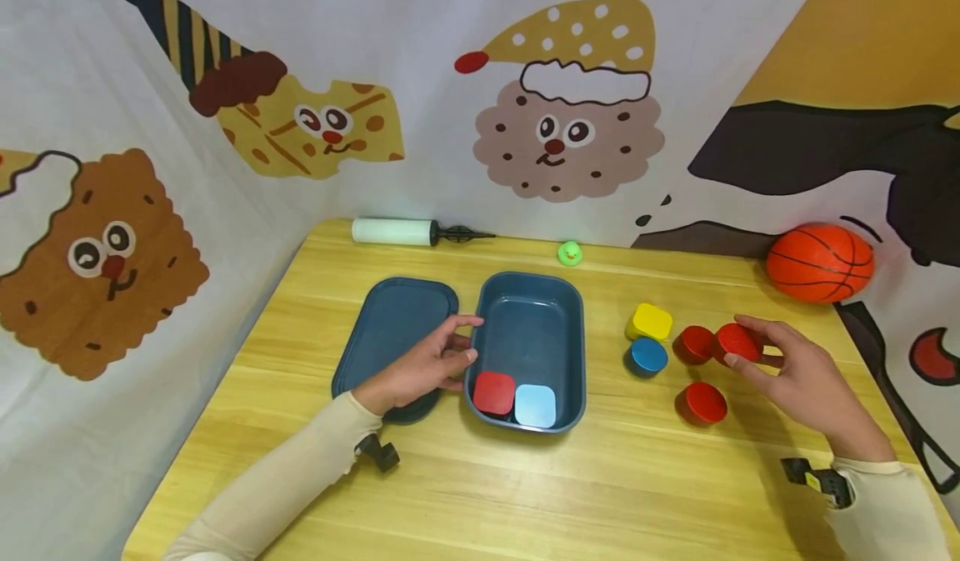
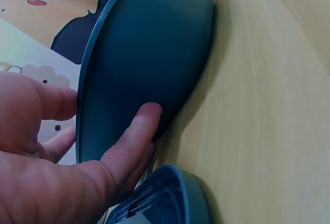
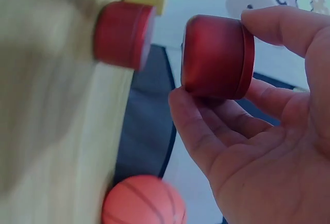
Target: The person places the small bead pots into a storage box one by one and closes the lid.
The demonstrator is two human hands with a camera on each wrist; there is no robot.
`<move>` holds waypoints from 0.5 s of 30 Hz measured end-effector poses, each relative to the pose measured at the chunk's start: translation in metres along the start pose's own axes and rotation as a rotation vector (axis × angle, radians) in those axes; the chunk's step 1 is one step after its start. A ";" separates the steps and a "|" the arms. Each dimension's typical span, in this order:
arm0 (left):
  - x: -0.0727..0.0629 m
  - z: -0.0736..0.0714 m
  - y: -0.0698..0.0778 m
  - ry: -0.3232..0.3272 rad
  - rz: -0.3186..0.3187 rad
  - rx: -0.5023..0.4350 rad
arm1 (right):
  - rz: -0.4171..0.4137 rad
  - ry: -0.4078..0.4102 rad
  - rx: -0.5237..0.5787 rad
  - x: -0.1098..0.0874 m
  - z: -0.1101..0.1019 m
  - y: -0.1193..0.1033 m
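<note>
My right hand (image 1: 798,378) pinches a red round lidded tin (image 3: 214,56) between thumb and fingers, apart from the table in the right wrist view. Beside it stand two more red tins (image 1: 694,344) (image 1: 702,403), a blue tin (image 1: 647,357) and a yellow square tin (image 1: 649,322). My left hand (image 1: 423,365) holds the left side of a dark blue rectangular container (image 1: 531,353), with fingertips at its rim and against its outer wall (image 2: 139,49). Inside the container, at the near end, lie a red square tin (image 1: 494,393) and a light blue square tin (image 1: 536,406).
A dark blue lid (image 1: 397,319) lies left of the container, partly under my left hand. Along the back are a white hand pump (image 1: 397,232), a green rubber duck (image 1: 570,253) and an orange basketball (image 1: 820,262). A printed cloth hangs behind the wooden table (image 1: 480,494).
</note>
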State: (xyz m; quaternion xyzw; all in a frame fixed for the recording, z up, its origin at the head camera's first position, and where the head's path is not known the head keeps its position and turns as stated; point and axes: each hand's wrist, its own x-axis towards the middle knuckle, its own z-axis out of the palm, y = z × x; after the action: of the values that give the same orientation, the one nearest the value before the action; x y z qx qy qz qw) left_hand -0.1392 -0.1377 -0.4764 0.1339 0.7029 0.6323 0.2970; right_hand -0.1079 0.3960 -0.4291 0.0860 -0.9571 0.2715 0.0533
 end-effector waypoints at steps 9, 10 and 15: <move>0.004 0.000 0.004 -0.012 -0.010 0.014 | -0.111 0.029 0.045 0.022 0.003 -0.031; 0.003 0.000 0.003 -0.013 -0.010 0.017 | -0.128 0.032 0.053 0.025 0.005 -0.035; 0.002 -0.001 0.001 -0.011 -0.007 0.020 | -0.203 0.019 0.084 0.038 0.014 -0.057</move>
State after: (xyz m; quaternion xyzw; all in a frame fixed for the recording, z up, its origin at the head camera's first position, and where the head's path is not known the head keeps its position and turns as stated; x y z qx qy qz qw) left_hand -0.1412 -0.1374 -0.4753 0.1382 0.7080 0.6234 0.3017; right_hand -0.1352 0.3349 -0.4063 0.1822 -0.9307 0.3054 0.0859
